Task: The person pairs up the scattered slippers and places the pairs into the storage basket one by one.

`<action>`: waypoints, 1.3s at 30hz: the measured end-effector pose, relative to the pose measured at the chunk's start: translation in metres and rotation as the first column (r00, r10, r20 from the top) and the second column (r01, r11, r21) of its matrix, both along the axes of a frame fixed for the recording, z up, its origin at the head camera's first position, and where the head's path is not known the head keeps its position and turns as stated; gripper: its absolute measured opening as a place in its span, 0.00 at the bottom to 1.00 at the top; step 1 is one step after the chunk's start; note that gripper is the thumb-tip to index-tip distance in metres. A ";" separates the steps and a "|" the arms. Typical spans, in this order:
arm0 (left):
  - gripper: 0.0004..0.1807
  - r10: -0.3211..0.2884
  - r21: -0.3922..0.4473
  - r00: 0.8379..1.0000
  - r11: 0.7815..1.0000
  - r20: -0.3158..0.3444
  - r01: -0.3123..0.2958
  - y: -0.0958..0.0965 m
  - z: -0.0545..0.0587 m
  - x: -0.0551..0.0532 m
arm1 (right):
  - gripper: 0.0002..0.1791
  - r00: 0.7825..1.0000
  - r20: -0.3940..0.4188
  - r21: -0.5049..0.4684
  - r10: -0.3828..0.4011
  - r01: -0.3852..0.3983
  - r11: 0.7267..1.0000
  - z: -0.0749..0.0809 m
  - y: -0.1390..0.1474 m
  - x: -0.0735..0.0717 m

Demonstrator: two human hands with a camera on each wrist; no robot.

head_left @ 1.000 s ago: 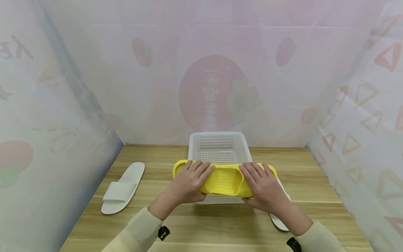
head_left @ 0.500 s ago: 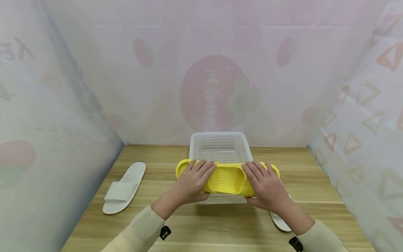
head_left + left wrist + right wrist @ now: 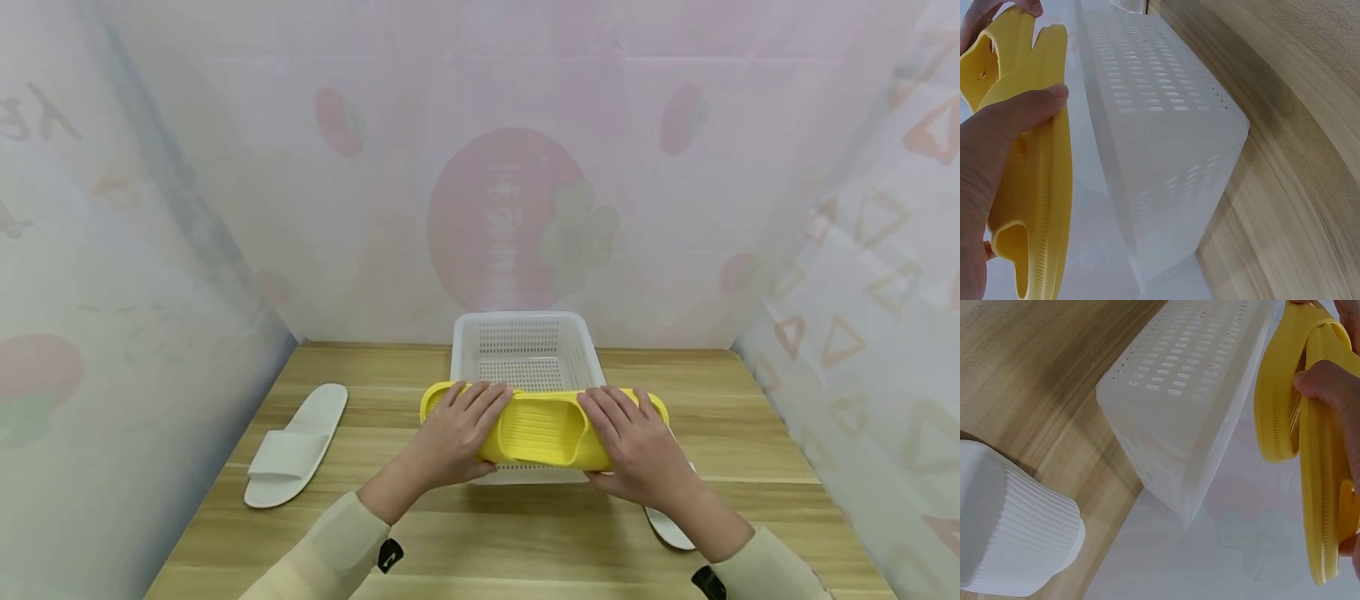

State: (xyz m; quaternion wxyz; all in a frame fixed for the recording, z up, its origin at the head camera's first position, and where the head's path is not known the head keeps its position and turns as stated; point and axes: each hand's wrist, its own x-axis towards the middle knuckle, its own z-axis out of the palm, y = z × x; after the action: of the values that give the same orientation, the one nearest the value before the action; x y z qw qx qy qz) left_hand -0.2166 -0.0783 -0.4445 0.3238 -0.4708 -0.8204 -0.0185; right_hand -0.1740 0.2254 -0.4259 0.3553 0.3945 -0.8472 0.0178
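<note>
Head view, lower middle of the frame: the left hand (image 3: 456,432) and the right hand (image 3: 633,446) are gripping a pair of yellow slippers (image 3: 542,429) between them, fingers curling over the top edge and thumbs pressing from below. The slippers are lying crosswise in the grip, pressed together lengthwise, and they are covering the near part of a white basket (image 3: 517,336) — slotted, standing on the wood-grained surface (image 3: 540,542), its far half showing above them in the picture.

In the left wrist view the slippers are running down the left side of the frame, a thumb is pressing across them, and a gap is separating them from the basket wall. In the right wrist view they are filling the upper right, a thumb again pressing on them, with the basket sitting apart from them at upper middle.

A white slipper (image 3: 288,454) is lying at lower left of the head view, well apart from the hands. Another white slipper (image 3: 1019,531) is showing at lower left of the right wrist view — in the head view, the right arm is partly hiding it.
</note>
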 end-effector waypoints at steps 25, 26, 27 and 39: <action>0.55 0.007 -0.023 0.999 1.000 -0.033 -0.008 0.007 0.004 0.004 | 0.59 1.000 0.021 -0.026 0.004 -0.004 1.000 -0.002 -0.006 0.002; 0.55 0.006 -0.024 0.999 1.000 -0.035 -0.007 0.007 0.004 0.005 | 0.59 1.000 0.015 -0.028 0.005 -0.005 1.000 -0.002 -0.007 0.002; 0.55 0.006 -0.025 0.999 1.000 -0.038 -0.007 0.008 0.004 0.005 | 0.58 1.000 0.009 -0.027 0.003 -0.003 1.000 -0.002 -0.007 0.002; 0.55 0.012 -0.030 0.997 0.999 -0.079 -0.014 0.012 0.005 0.004 | 0.60 1.000 0.005 -0.031 -0.017 0.017 0.999 -0.002 -0.011 0.005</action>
State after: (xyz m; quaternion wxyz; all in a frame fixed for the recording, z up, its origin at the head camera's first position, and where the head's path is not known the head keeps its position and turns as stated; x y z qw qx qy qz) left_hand -0.2126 -0.0661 -0.4398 0.3490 -0.4706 -0.8103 0.0147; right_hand -0.1694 0.2143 -0.4279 0.3596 0.3818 -0.8510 0.0287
